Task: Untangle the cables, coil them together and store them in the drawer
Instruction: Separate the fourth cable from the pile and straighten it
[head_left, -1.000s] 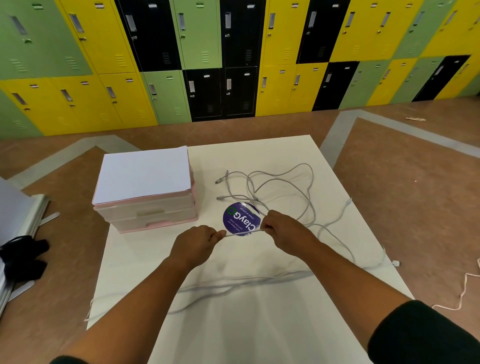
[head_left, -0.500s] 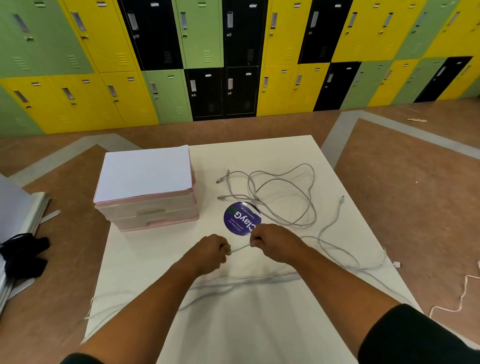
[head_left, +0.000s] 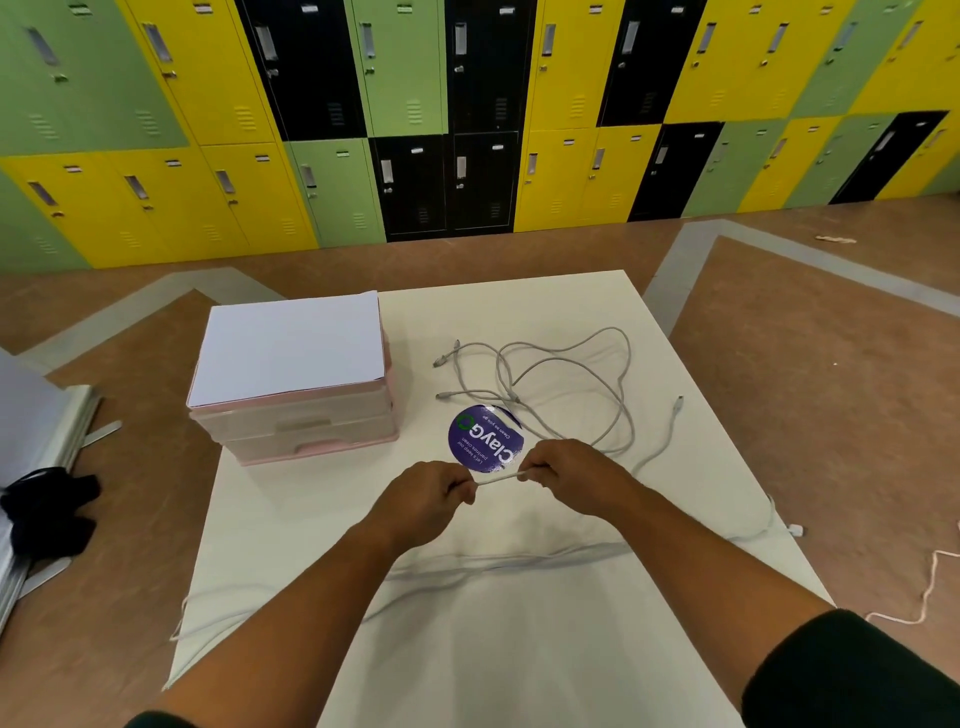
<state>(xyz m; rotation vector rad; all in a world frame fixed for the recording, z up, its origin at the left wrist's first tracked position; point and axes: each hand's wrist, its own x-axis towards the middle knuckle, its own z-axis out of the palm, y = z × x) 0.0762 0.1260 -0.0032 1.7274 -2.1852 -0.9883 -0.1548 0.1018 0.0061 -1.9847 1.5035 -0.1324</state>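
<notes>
Head view, centre frame: left hand (head_left: 426, 491) and right hand (head_left: 566, 470), fingers curled, each pinch one end of a short taut span of grey cable (head_left: 496, 479) just below a round purple sticker (head_left: 485, 439) on the white table (head_left: 519, 649). Loose cable tangle (head_left: 571, 384) centre-right; closed pink drawer unit (head_left: 301, 415) centre-left. Against a second ago, the hands sit lower and closer together. Untangling looks early, coiling not begun.

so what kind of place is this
Most likely a locker room or locker hall: a wall of yellow, green and black lockers, a brown floor with grey stripes, and a lone white table holding grey cables and a drawer unit.
</notes>
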